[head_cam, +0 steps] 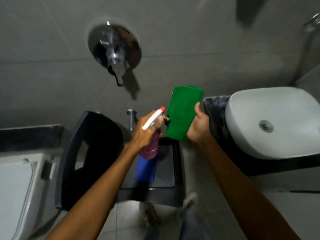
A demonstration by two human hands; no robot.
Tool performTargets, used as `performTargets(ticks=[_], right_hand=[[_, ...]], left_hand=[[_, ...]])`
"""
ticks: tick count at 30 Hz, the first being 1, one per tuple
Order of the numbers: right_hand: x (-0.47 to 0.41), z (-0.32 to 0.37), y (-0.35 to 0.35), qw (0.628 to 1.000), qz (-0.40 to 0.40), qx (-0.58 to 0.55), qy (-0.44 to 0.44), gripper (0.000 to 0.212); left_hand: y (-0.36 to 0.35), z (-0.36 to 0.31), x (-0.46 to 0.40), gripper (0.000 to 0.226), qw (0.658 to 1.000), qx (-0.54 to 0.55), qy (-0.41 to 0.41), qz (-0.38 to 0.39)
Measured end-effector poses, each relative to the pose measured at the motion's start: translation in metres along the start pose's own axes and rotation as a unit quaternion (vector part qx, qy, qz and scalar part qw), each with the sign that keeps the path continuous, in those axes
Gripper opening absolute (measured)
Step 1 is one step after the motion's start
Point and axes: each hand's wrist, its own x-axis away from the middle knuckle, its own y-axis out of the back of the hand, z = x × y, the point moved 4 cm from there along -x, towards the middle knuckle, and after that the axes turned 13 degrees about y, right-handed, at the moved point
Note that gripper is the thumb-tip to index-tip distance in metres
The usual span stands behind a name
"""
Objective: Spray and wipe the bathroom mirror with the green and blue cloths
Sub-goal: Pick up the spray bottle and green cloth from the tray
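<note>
The left hand [147, 130] has its fingers wrapped round the spray bottle [150, 135], the right hand [199, 125] grips the folded green cloth [182, 113], the blue cloth [145, 168] lies on the black stool [166, 193] below, and with no mirror in view, spraying and wiping seem yet to begin.

Pretty tight spot here. The black plastic chair [97, 153] fills the middle of the floor, its seat mostly taken by the folded blue cloth [145, 170], with bare textured seat only to the right of it. Hard on the right sits the white oval basin [270, 122] on its dark stone counter [216, 108], so only a narrow gap runs between chair and counter. On the left, the white toilet [15, 187] crowds the chair. The grey tiled wall ahead is open apart from the round chrome shower valve [114, 47] sticking out
</note>
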Motion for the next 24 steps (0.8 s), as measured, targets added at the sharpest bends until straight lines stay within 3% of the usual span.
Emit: performTargets(ticks=[4, 7, 11, 18, 21, 24], right_hand=[[0.009, 0.049, -0.038, 0.998, 0.014, 0.015, 0.059, 0.068], [0.015, 0.076, -0.065, 0.995, 0.036, 0.024, 0.091, 0.068], [0.022, 0.102, -0.097, 0.991, 0.063, 0.042, 0.114, 0.074], [0.037, 0.121, -0.132, 0.984, 0.093, 0.031, 0.147, 0.068], [0.042, 0.124, -0.139, 0.981, 0.109, 0.029, 0.159, 0.065], [0.046, 0.128, -0.143, 0.977, 0.118, 0.035, 0.172, 0.064]], left_hand=[[-0.012, -0.059, -0.001, 0.048, 0.999, -0.037, -0.033, 0.02], [-0.016, -0.096, 0.0, 0.027, 0.996, -0.061, -0.048, 0.033], [-0.019, -0.133, 0.006, 0.024, 0.997, -0.05, -0.043, 0.047], [-0.003, -0.136, 0.03, 0.04, 0.996, 0.017, -0.006, 0.087], [0.004, -0.132, 0.042, 0.03, 0.996, 0.028, -0.002, 0.086], [0.006, -0.137, 0.047, 0.037, 0.995, 0.022, 0.0, 0.096]])
